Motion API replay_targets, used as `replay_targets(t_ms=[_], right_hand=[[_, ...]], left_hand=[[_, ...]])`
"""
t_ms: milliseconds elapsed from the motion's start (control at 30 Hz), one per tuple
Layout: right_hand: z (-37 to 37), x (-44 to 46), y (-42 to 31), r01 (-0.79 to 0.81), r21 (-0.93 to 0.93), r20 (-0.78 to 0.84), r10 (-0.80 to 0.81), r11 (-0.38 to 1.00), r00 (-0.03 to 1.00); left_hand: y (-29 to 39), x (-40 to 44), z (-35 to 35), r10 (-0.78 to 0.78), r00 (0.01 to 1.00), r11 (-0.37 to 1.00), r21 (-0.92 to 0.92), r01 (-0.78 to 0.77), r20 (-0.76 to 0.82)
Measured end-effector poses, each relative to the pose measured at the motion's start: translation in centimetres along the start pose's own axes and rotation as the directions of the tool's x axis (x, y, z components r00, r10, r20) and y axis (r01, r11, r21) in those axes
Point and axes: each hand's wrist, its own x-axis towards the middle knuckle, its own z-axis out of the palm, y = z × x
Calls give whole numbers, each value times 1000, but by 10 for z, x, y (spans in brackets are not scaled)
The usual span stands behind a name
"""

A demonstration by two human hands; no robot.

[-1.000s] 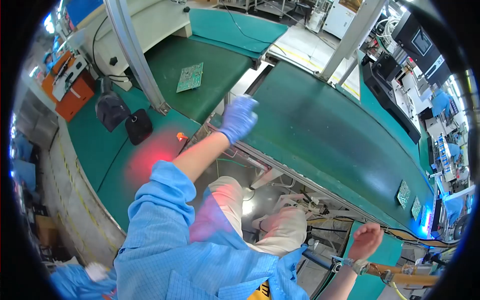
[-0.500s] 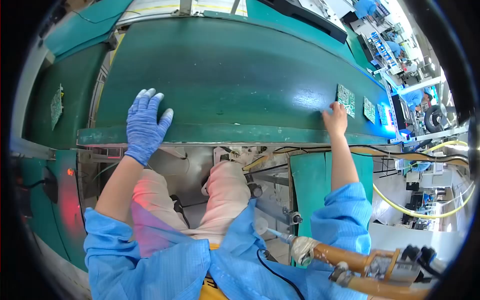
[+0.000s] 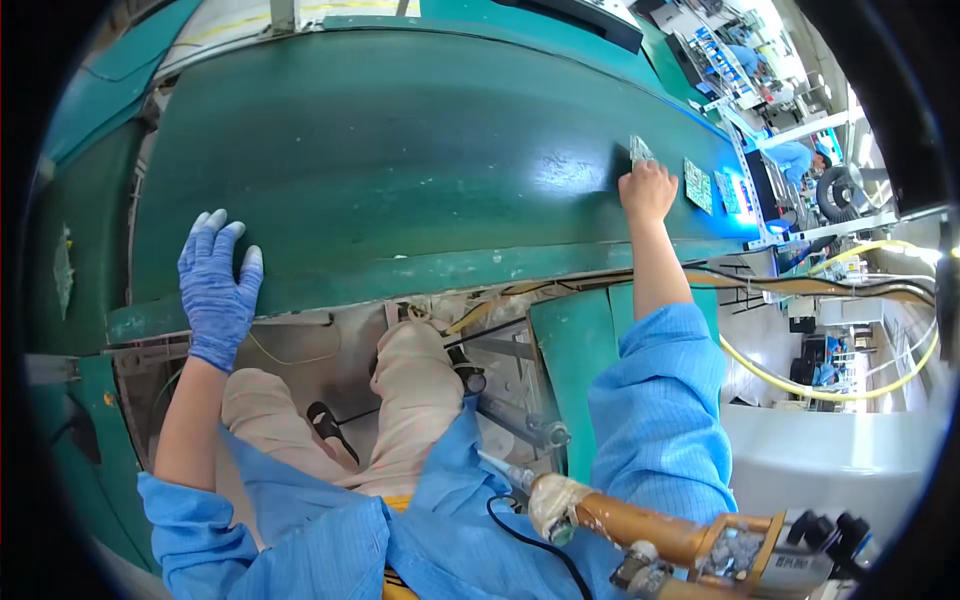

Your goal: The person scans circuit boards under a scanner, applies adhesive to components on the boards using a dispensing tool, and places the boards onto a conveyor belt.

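Note:
My left hand (image 3: 218,290), in a blue glove with pale fingertips, rests at the near left edge of the green belt (image 3: 400,120), its fingers spread and holding nothing. Bare, my right hand (image 3: 648,192) reaches over the right part of the belt with its fingers curled at the near end of a green circuit board (image 3: 640,150). The hand hides part of that board. Just right of it lies a second board (image 3: 698,186), and a third (image 3: 727,192) is beside the blue light.
Another board (image 3: 64,272) lies on the side belt at far left. An orange-brown jointed arm with a nozzle (image 3: 640,520) crosses the lower right. A yellow hose (image 3: 800,390) loops at right. Co-workers in blue sit beyond the belt's right end.
My right hand has come over to the belt and closed its fingers at a board. My left hand has moved left along the belt edge. The view has turned to the right.

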Motion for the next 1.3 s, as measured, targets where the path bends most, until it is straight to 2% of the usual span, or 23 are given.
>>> replay_targets(t_ms=[33,133,200,267,300,333,367,433,467,500,533,600,633,700,733,800,833,900,933,1000,1067,1133,1300], right_hand=[[-11,1,-2,-1,2,0,1,1000,1000],[-61,4,-10,-415,422,150,389,806,909],[-72,3,-1,-406,614,136,415,677,899],[-90,-2,-3,-525,850,466,397,48,791],[-115,-12,-10,-524,797,601,304,-301,740],[-128,-20,-12,-480,705,627,142,-523,766],[-146,-28,-19,-468,705,612,125,-532,781],[-184,-51,-38,-479,569,600,-61,-669,798],[-195,-63,-47,-478,562,592,-75,-675,802],[-202,-75,-55,-465,487,578,-127,-739,806],[-210,-89,-61,-453,405,559,-176,-794,810],[-234,-120,-79,-457,332,536,-234,-825,811],[-240,-135,-88,-472,318,550,-246,-822,798],[-241,-168,-101,-460,350,486,-262,-816,834],[-242,-184,-106,-525,489,489,-280,-697,826],[-233,-209,-118,-495,531,422,-292,-687,858],[-232,-216,-115,-477,661,381,-289,-579,878],[-227,-226,-109,-500,703,418,-274,-506,866],[-224,-230,-100,-525,673,489,-220,-521,844],[-189,-238,-72,-492,446,521,-231,-747,822],[-151,-238,-30,-470,172,300,-409,-866,862],[-224,-244,-33,-215,229,195,-171,-949,966],[-289,-246,-35,-182,370,-21,-204,-911,979]], left_hand=[[1,-1,-2,1,1000,1000,2,-1,0],[4,1,-7,-25,1000,1000,-14,25,14],[3,0,-10,-34,999,999,-30,34,-11],[2,-3,-11,-17,996,999,-48,13,-88],[2,-5,-9,-1,990,999,-51,-6,-141],[3,-5,-5,9,975,998,-61,-24,-221],[18,-7,-12,-81,980,954,-300,23,-181],[64,-20,-13,-137,980,711,-703,-6,-147],[95,-32,-18,-132,991,502,-862,72,6],[130,-44,-17,-146,962,102,-964,247,231],[160,-55,-10,-57,947,-209,-931,298,316],[198,-56,-27,-15,894,-546,-753,368,448],[208,-54,-28,-29,893,-543,-757,364,450],[214,-45,-30,65,813,-930,-261,260,578],[210,-45,-32,56,842,-971,-165,170,536],[197,-54,-39,44,860,-965,-201,168,508],[190,-60,-43,45,876,-957,-231,176,481],[166,-73,-53,26,854,-906,-349,240,520],[152,-80,-59,30,850,-878,-393,274,526],[121,-96,-65,66,887,-826,-473,305,457],[90,-111,-100,44,887,-727,-594,344,459],[54,-138,-92,6,893,-687,-647,331,450],[-19,-194,-143,-320,803,-440,-829,344,503]])
